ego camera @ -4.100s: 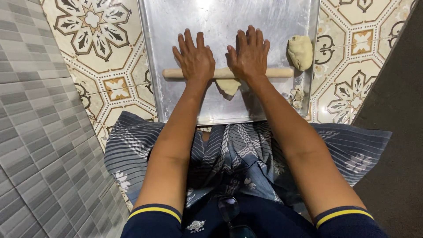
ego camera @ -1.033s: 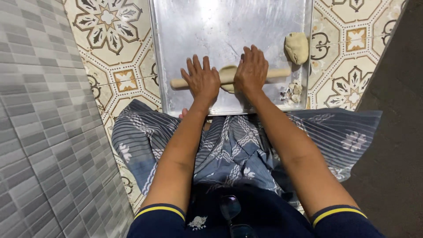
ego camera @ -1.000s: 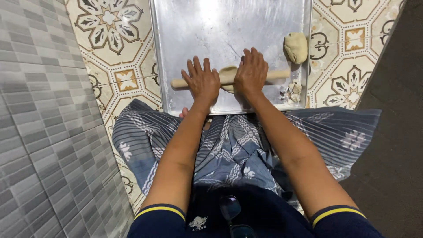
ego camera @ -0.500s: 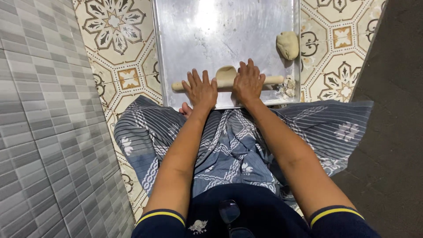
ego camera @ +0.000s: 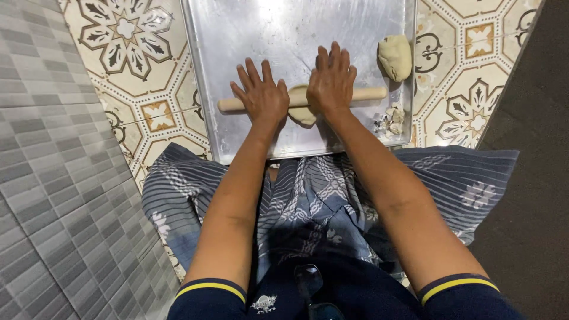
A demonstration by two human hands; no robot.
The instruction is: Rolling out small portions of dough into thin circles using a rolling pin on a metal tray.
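— Rolling pin [ego camera: 361, 94]: where does it lie?

— On the metal tray [ego camera: 237, 41], in the tray's near half, closer to the near edge than the far one. Its long axis runs from the tray's left edge toward its right edge, almost parallel to the near edge, with the right end a touch farther away. The left end points at the left rim, the right end stops short of the right rim.

— And the hands?

— Both press on top of it. The left hand [ego camera: 261, 98] lies flat over the left part, the right hand [ego camera: 331, 83] flat over the middle. The pin passes under the palms; the fingers [ego camera: 252, 71] reach past it toward the far edge.

— Are the fingers closed round it?

— No. On both hands they are stretched out and slightly spread, not curled under the pin.

— What lies beneath?

— A flattened piece of dough [ego camera: 303, 112] shows between the two hands, under the pin and a little toward the near edge.

— Anything else on the tray?

— A dough ball [ego camera: 395, 56] by the right edge, apart from the pin's end, and small dough scraps [ego camera: 389, 118] near the right near corner. The tray rests on a patterned tile floor [ego camera: 136, 47].
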